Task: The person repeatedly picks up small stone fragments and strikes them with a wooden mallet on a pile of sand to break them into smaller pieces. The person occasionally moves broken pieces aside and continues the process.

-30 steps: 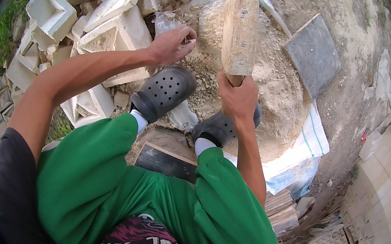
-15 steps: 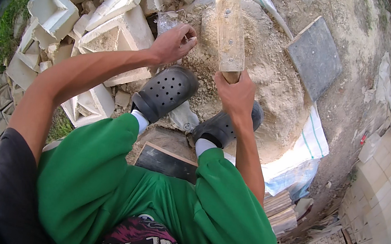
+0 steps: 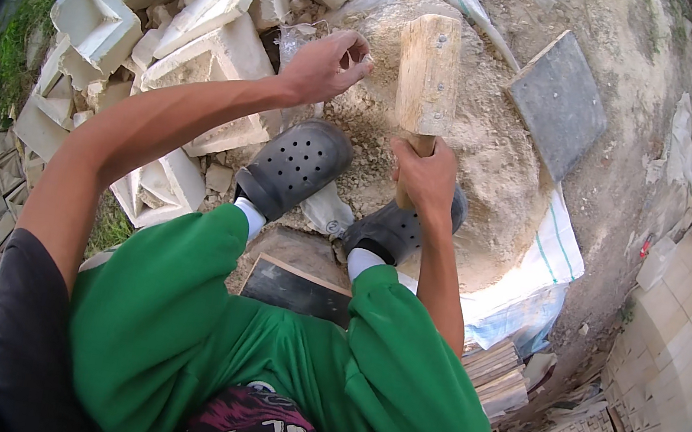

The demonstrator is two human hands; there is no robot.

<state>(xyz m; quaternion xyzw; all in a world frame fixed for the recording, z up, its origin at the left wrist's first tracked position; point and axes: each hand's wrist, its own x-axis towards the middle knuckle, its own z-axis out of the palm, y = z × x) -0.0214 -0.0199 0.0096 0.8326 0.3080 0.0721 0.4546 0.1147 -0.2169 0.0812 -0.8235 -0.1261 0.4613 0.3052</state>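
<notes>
1. At the far left, a heap of broken pale stone blocks point(image 3: 170, 27) lies against a strip of grass, the pieces tilted at all angles.
2. The left hand point(image 3: 324, 64) reaches out over the near edge of that heap. Its fingers are curled, with thumb and fingertips pinched together; something small may be held between them, but I cannot tell what, if anything.
3. Below it, the left foot in a dark grey perforated clog point(image 3: 293, 165) rests on the crumbled rubble.
4. Just right of the left hand, and apart from it, is the wooden mallet point(image 3: 427, 74). Its block-shaped head stands upright in the view, long axis running away from the person, over the mound of sandy stone rubble point(image 3: 492, 165).
5. The right hand point(image 3: 424, 174) is closed tight around the mallet's handle directly beneath the head, so the head lies straight ahead of this hand and beside the left one. The right hand is the only one on the tool.
6. The right foot's dark clog point(image 3: 397, 227) sits under that hand, partly hidden by it.
7. A dark board point(image 3: 297, 290) lies between the green trouser knees.
8. Further right, a flat grey slab point(image 3: 559, 100) lies on the dirt, and a white woven sack point(image 3: 546, 260) spreads under the mound's edge.
</notes>
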